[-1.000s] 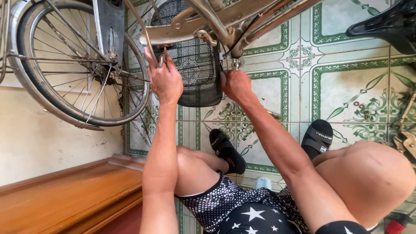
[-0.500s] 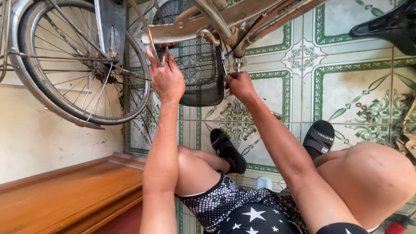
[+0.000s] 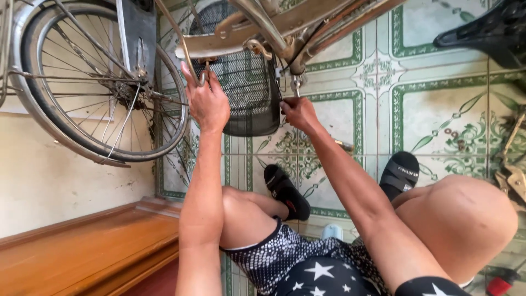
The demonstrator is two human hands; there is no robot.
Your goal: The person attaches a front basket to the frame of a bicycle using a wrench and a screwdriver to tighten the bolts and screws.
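Under the upturned bicycle frame (image 3: 307, 22): left hand (image 3: 208, 104) gripping a thin stay, right hand (image 3: 298, 112) pinching a small fitting beside the wire basket (image 3: 246, 93); fitting work mid-step, steady bracing likely needed.

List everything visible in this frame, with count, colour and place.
bicycle frame: one, worn tan metal, across the top
wheel: one, silver rim and spokes, top left
basket: one, black wire mesh, top centre between the hands
saddle: one, black, top right
floor tiles: many, pale with green pattern, centre and right
wooden ledge: one, brown, bottom left
sandals: two, black, on the feet, centre
shorts: one pair, black with white stars and dots, bottom
left hand: gripping a thin rod by the basket
right hand: at a fitting under the frame
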